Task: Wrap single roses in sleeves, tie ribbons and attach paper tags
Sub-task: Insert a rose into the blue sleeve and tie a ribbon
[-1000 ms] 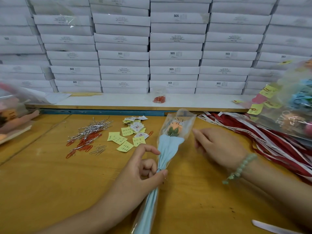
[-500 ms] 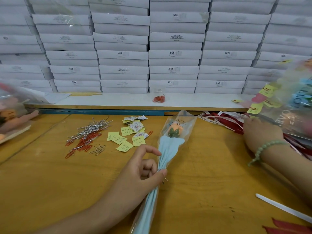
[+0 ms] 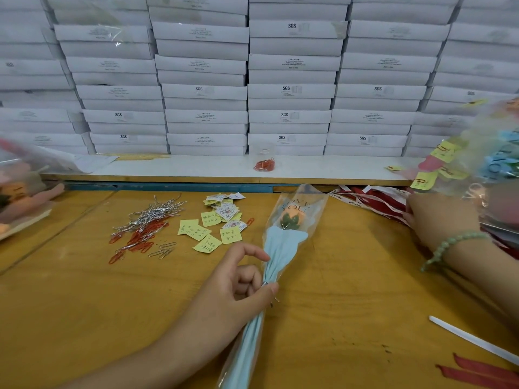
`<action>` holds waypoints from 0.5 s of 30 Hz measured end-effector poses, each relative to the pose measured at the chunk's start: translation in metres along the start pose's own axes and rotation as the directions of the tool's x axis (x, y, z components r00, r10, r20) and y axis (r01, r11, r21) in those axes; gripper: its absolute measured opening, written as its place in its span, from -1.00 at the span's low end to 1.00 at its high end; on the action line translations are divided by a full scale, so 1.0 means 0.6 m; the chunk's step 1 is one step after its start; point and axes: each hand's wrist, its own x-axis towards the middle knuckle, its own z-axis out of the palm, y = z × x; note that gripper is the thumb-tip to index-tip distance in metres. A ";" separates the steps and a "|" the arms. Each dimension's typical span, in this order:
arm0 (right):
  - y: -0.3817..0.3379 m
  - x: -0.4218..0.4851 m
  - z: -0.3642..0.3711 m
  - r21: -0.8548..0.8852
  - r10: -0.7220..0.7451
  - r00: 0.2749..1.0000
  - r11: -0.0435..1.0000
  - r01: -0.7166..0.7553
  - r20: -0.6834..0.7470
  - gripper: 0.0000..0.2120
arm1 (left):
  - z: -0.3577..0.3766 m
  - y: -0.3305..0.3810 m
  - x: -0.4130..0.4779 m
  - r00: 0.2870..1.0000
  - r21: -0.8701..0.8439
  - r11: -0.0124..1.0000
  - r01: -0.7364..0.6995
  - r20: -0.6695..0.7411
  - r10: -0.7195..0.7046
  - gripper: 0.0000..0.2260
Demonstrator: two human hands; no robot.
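Right hand [image 3: 441, 217] has moved onto the ribbons [image 3: 373, 202], fingers' grip hard to tell; left hand [image 3: 238, 293] pinches the sleeved rose [image 3: 283, 248]

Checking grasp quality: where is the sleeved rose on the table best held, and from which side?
Probably at the narrow gathered neck of the sleeved rose, from its left, where the left hand pinches it; the flower end flares into wide, crushable film.

bright, even light; wide-angle bending and blur at edges.
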 end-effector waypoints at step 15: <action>0.005 0.001 0.004 0.181 -0.011 0.999 0.983 0.017 -0.034 -0.82 | 0.000 0.002 -0.003 1.000 0.010 1.000 -0.005 0.007 0.005 -0.79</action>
